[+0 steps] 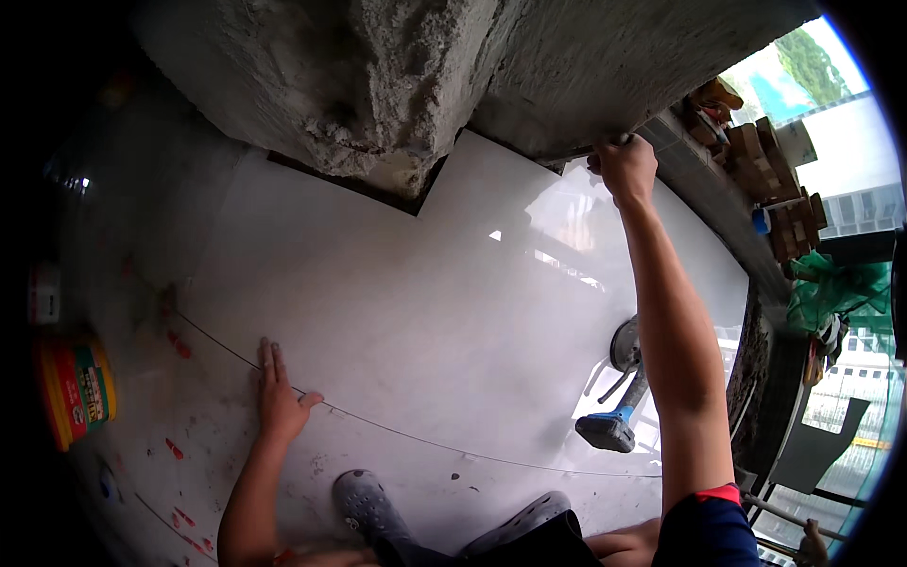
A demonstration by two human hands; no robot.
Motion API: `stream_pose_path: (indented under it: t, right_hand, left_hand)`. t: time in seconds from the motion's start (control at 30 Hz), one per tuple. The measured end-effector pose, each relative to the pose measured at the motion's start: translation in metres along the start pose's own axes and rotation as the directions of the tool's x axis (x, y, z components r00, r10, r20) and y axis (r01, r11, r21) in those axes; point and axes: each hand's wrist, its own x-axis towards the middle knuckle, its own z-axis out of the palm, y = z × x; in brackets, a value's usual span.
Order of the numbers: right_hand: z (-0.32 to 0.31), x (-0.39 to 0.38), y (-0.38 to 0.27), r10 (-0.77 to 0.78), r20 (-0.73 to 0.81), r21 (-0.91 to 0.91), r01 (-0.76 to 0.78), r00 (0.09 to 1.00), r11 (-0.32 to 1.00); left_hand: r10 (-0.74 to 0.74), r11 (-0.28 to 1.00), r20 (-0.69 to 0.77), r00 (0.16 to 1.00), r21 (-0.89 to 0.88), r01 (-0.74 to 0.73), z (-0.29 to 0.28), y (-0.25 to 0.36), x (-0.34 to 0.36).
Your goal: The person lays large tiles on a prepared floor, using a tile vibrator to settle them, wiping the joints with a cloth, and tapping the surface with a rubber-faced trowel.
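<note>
Left hand [277, 397] lies flat, fingers spread, on a large white floor tile [425, 283]. Right hand [624, 165] grips a thin tool (hard to identify) at the tile's far edge, beside the rough concrete column [378, 85].

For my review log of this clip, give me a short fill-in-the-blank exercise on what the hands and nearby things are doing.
1. The left hand lies ____ on the white floor tile, fingers spread.
2. The right hand reaches to the tile's far edge, under the rough ____ column.
3. The power tool lying on the tile is touched by ____ hand.
4. A ____ bucket stands at the left.

Missing words: flat; concrete; neither; yellow
</note>
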Motion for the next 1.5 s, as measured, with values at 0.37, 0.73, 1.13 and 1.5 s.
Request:
stream_pose_path:
  t: [0.37,0.73,1.13,1.5]
  right_hand:
    - [0.016,-0.005,0.013,-0.018,-0.062,-0.009,0.017,0.998,1.000]
    - [0.004,0.012,0.049,0.078,-0.014,0.432,-0.064,0.997,0.900]
    - [0.004,0.005,0.055,-0.056,0.038,0.240,0.045,0.998,0.970]
    - [0.001,0.016,0.059,-0.062,0.104,0.174,0.044,0.993,0.984]
  left_hand:
    - [0.058,0.998,-0.037,0.998,0.006,-0.057,0.007,-0.008,0.003]
    - [0.081,0.997,-0.080,0.994,-0.009,-0.082,0.008,-0.006,0.000]
    - [0.061,0.996,-0.050,0.997,0.069,-0.058,0.013,-0.018,0.002]
    - [0.038,0.992,-0.016,0.999,0.119,-0.036,0.006,-0.008,0.002]
